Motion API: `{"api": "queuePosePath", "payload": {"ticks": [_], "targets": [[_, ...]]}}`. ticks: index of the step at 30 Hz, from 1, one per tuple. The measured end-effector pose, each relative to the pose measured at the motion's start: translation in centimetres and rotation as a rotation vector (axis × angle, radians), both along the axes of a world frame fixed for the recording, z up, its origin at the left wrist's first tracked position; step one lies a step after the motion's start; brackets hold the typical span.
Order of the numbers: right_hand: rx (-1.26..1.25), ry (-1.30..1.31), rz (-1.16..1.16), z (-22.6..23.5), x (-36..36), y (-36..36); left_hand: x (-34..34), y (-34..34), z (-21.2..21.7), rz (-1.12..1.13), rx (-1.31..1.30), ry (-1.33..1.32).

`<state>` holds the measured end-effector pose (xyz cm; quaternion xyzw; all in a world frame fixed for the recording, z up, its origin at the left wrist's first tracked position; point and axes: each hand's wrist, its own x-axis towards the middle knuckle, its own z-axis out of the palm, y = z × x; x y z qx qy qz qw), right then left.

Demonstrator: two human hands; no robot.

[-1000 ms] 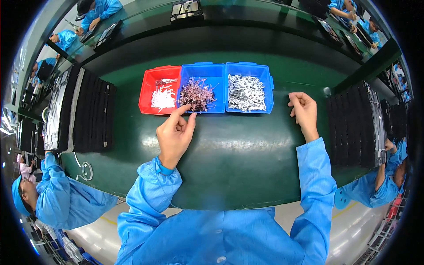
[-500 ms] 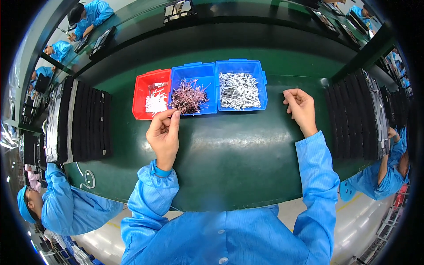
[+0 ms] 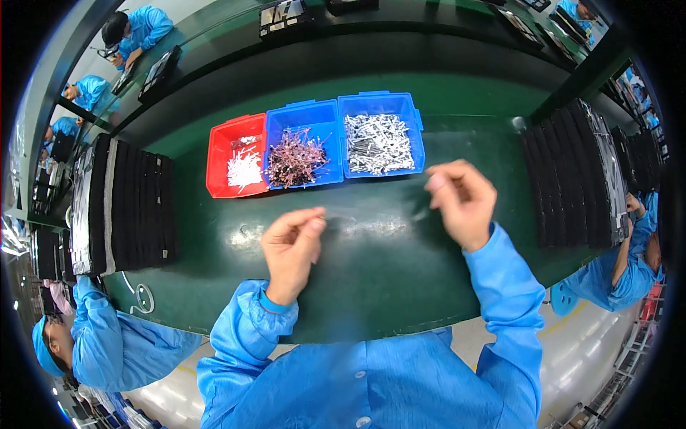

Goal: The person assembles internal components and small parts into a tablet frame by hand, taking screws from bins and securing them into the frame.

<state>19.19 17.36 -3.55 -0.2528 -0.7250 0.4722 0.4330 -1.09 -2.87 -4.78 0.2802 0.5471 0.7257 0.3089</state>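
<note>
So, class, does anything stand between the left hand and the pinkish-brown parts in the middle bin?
Only the front edge of the middle blue bin lies between the left hand and the pinkish-brown parts, which are heaped close behind it; nothing else visible is in the way.

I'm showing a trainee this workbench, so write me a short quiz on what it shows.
1. Multiple choice: what is heaped in the middle blue bin?
A) white strips
B) pinkish-brown wiry pieces
C) black blocks
2. True or false: the left hand is inside the middle blue bin.
3. Fill in: the hand nearer the right-hand blue bin is the ____ hand.

Key:
1. B
2. False; it is over the green table.
3. Right; the right hand is just beside that bin's near right corner.
</note>
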Motion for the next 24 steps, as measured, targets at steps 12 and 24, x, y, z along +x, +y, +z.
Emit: {"api": "queuePosePath", "payload": {"ticks": [12,24], "targets": [[-0.392,0.015,0.428,-0.2,-2.5,-7.7,2.2,0.2,-0.4,-0.265,-0.009,-0.062],[-0.165,-0.060,0.380,-0.6,-2.2,-7.5,1.6,0.2,-0.7,-0.180,-0.026,-0.136]]}}
